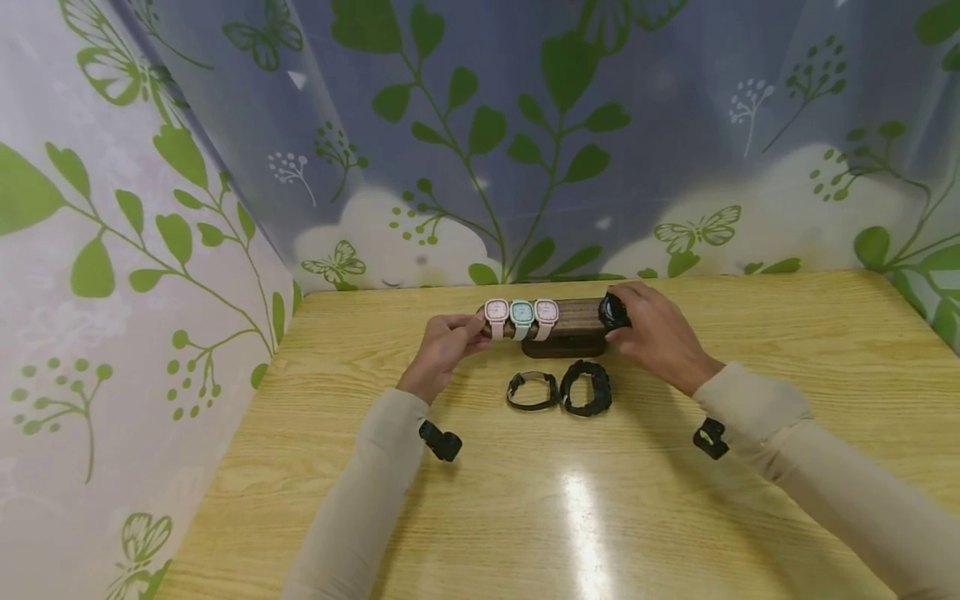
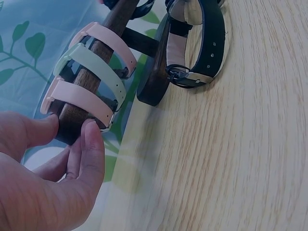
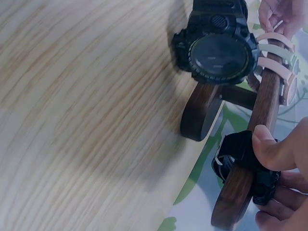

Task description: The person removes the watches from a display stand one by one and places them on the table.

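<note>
A dark wooden watch stand carries two pink watches and a mint green watch side by side toward its left end. My left hand pinches that end of the bar between thumb and fingers, beside the outer pink watch. Around the bar near its right end sits a black watch. My right hand grips this watch, thumb on its strap and fingers at its case. On the table in front of the stand lie a slim black-strapped watch and a chunky black digital watch.
The light wooden table meets a leaf-patterned curtain at its back edge. Another patterned panel borders the left side. Black bands are strapped around both sleeves.
</note>
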A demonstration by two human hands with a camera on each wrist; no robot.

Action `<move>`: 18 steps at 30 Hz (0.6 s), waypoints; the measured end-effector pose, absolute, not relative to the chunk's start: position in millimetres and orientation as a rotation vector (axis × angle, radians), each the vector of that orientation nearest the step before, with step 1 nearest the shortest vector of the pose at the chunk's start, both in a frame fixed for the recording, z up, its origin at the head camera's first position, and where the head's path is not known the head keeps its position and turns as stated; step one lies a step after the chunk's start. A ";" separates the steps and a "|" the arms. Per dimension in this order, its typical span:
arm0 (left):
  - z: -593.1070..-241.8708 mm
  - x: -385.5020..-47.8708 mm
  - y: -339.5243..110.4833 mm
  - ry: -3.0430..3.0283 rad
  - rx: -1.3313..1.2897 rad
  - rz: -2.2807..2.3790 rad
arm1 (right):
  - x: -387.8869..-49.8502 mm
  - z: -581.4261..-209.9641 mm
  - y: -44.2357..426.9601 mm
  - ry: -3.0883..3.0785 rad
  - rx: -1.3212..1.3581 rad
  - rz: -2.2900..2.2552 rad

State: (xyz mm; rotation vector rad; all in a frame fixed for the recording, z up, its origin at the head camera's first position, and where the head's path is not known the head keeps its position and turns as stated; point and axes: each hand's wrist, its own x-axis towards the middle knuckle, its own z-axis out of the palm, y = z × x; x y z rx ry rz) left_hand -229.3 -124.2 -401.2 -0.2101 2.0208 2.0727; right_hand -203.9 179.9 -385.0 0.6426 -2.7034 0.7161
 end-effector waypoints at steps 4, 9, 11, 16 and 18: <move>-401.1 -229.2 -123.9 2.019 -0.212 2.077 | -201.7 -385.8 187.3 -2.690 0.635 0.698; -400.6 -229.3 -123.6 2.021 -0.215 2.076 | -198.7 -384.2 195.7 -2.713 0.600 0.701; -400.9 -229.5 -123.7 2.024 -0.214 2.072 | -197.5 -383.4 198.8 -2.721 0.585 0.700; -400.8 -229.2 -123.8 2.026 -0.214 2.067 | -195.2 -382.7 207.1 -2.728 0.555 0.690; -400.3 -228.7 -123.8 2.025 -0.216 2.067 | -194.2 -382.8 210.5 -2.727 0.546 0.689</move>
